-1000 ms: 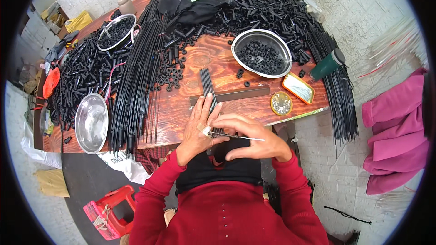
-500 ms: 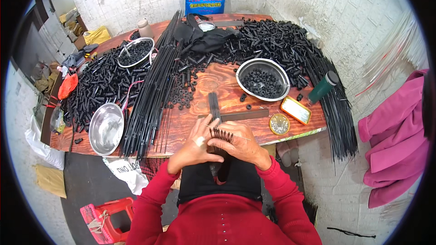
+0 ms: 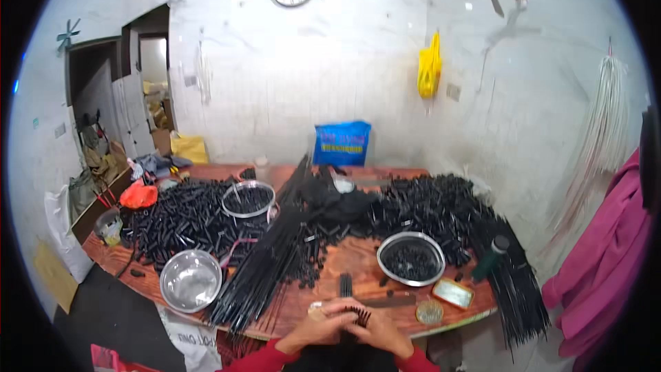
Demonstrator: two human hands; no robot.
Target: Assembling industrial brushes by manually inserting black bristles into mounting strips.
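At the table's near edge my left hand (image 3: pixel 321 324) and my right hand (image 3: pixel 380 333) are pressed together, closed around a bundle of thin black rods. A short comb-like row of dark rod ends (image 3: pixel 358 315) fans up between the fingers. Beyond my knuckles a narrow set of parallel black rods (image 3: pixel 345 284) points away over the wood. My left hand has a white patch on it. The fingers overlap and blur a little, so the exact grip is hidden. A dark flat bar (image 3: pixel 394 301) lies just beyond my right hand.
A steel bowl of small black parts (image 3: pixel 411 235), a yellow-edged tray (image 3: pixel 453 293) and a round tub (image 3: pixel 429 312) stand to the right. Leftward are long black rods (image 3: pixel 265 282), an unfilled metal bowl (image 3: pixel 191 281) and heaped black tubes (image 3: pixel 186 231). A green bottle (image 3: pixel 490 262) stands far right.
The view has tilted up, bringing in more wall, a clock and fans. My hands sit lower in the picture, and my left fingers now reach across toward the right hand.
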